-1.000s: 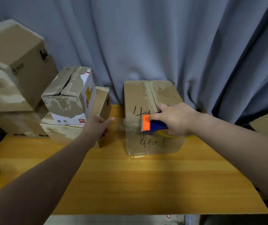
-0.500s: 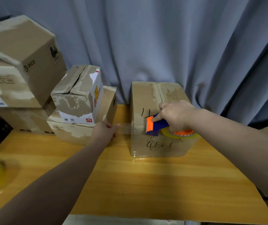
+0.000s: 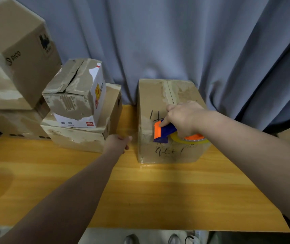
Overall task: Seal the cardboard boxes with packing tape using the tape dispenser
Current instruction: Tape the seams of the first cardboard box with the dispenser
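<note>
Now | right hand (image 3: 184,118): fingers curled round blue-orange tape dispenser (image 3: 163,132), pressed on the near-left top of the marker-scrawled box (image 3: 151,95), far centre of surface (image 3: 158,191) | left hand (image 3: 117,142): fingers pinching clear tape end (image 3: 133,136) just left of that box | far left stack: "PICO" box (image 3: 26,55), "JDL" box (image 3: 81,95)

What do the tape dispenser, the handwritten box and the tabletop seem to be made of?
Tape dispenser: probably hard plastic, smooth orange and blue moulded parts.
Box: brown cardboard, matt, with paler patches where the surface has peeled.
Tabletop: wood or wood-look laminate; grain lines under a slight sheen leave it open.
</note>
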